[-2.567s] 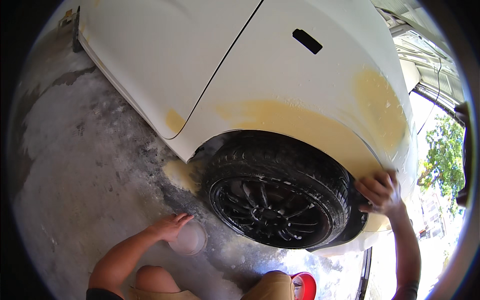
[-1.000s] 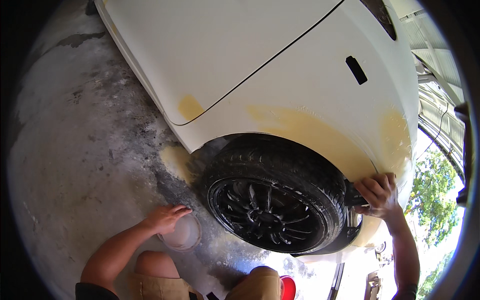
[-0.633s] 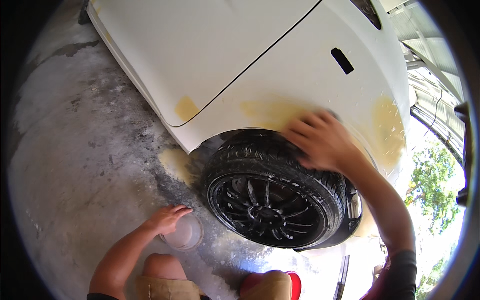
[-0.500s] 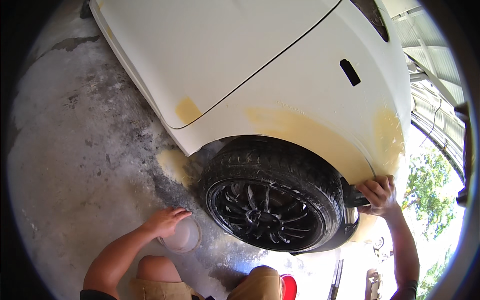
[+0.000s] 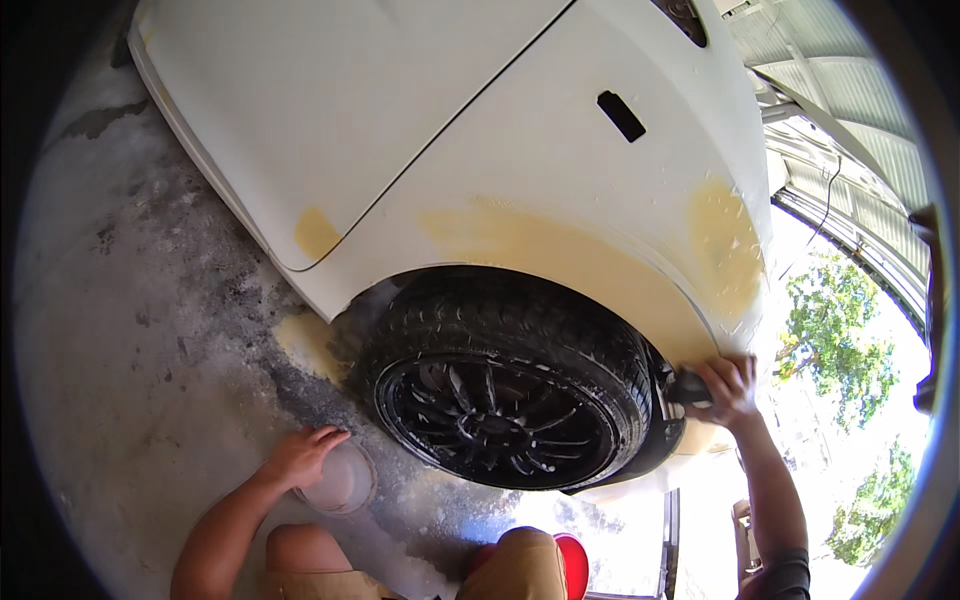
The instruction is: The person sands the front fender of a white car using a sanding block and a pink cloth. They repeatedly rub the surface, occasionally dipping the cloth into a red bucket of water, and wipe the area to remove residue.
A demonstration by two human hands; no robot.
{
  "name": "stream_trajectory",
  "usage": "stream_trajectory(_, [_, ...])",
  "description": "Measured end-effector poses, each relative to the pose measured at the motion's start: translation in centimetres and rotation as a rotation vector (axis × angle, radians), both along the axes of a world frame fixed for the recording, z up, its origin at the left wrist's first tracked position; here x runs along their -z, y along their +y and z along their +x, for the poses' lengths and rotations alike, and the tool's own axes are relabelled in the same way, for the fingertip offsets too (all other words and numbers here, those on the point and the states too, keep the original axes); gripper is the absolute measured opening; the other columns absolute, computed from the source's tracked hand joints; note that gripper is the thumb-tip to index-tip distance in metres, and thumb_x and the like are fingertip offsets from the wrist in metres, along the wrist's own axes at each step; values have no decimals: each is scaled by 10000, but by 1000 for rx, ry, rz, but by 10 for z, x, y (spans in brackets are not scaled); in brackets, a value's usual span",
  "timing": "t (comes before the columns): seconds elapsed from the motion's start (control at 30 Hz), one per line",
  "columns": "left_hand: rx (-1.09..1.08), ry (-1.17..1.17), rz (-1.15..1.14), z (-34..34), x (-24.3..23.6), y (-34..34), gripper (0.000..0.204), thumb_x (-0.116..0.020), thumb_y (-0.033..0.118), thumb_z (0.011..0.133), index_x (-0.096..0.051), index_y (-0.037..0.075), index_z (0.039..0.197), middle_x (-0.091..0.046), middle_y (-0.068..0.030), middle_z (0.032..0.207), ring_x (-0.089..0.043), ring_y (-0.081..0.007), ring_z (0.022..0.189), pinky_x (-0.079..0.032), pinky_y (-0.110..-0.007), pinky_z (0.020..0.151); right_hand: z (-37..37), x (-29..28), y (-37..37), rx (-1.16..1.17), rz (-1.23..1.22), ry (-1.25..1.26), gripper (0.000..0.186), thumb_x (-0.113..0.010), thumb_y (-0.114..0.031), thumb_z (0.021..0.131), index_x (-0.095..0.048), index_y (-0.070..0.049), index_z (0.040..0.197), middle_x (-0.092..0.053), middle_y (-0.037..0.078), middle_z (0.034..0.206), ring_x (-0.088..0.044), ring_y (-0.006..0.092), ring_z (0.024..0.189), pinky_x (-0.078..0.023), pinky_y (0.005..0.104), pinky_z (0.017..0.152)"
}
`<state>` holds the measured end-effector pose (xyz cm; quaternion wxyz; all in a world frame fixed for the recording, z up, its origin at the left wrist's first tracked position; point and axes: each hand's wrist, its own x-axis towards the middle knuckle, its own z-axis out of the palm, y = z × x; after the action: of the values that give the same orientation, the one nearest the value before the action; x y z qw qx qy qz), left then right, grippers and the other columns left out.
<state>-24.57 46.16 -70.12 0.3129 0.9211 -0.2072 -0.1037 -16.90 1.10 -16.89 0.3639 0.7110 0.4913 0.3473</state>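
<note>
Right hand [image 5: 728, 390] is closed around a dark block [image 5: 688, 388], pressed against the white car body [image 5: 520, 130] at the right-hand lower end of the wheel arch; hand slightly blurred, exact finger contact hard to read. Left hand [image 5: 303, 457] sits low at the rim of a translucent round tub [image 5: 345, 483], fingers nearly straight over its edge; thumb hidden, so cannot tell if it's gripping or just resting. Tub is on the stained concrete floor [image 5: 150, 330], near the tyre [image 5: 480, 318] and its black multi-spoke wheel [image 5: 490, 430], which carries whitish streaks. Tan patch [image 5: 560, 245] follows the arch; second patch [image 5: 725, 250] up and right of it, small one [image 5: 316, 233] at the lower corner of the door. Dark cutout [image 5: 621, 117] higher on the panel. Red container [image 5: 573, 563] partly hidden behind the person's right knee [image 5: 525, 550].
</note>
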Motion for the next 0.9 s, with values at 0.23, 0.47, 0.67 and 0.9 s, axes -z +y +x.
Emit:
stream_trajectory(0.23, [-25,-16,-77,0,2,2,712,-580,58,901,-462,173,1594,-481,-70,1611,-557,-330,1379,-456,-423,1171,82,19,242,152,-295,258,737,-895,-422,645,-675,-214,1317,-612,-40,1155,-570,232,1078,-457,417,945])
stream_trajectory(0.47, [3,-43,-82,1,1,1,716,-600,41,883,-476,168,1577,-496,-78,1594,-552,-317,1389,-463,-414,1170,18,-17,70,24,-172,120,751,-903,-571,547,-773,-245,1211,-675,-25,1127,-662,211,1052,-489,430,943])
stream_trajectory(0.67, [-29,3,-143,5,9,-2,704,-639,41,865,-505,172,1543,-539,-74,1536,-596,-343,1322,-527,-446,1094,64,-5,209,122,-347,306,765,-868,-455,544,-731,-247,1268,-612,-54,1066,-586,194,1055,-443,403,923])
stream_trajectory(0.9, [-55,-128,-98,0,20,-3,708,-658,42,849,-524,178,1531,-548,-56,1532,-651,-335,1208,-551,-438,1053,95,41,281,50,-420,301,702,-904,-460,615,-720,-229,1251,-627,-41,1154,-578,216,1127,-461,393,984])
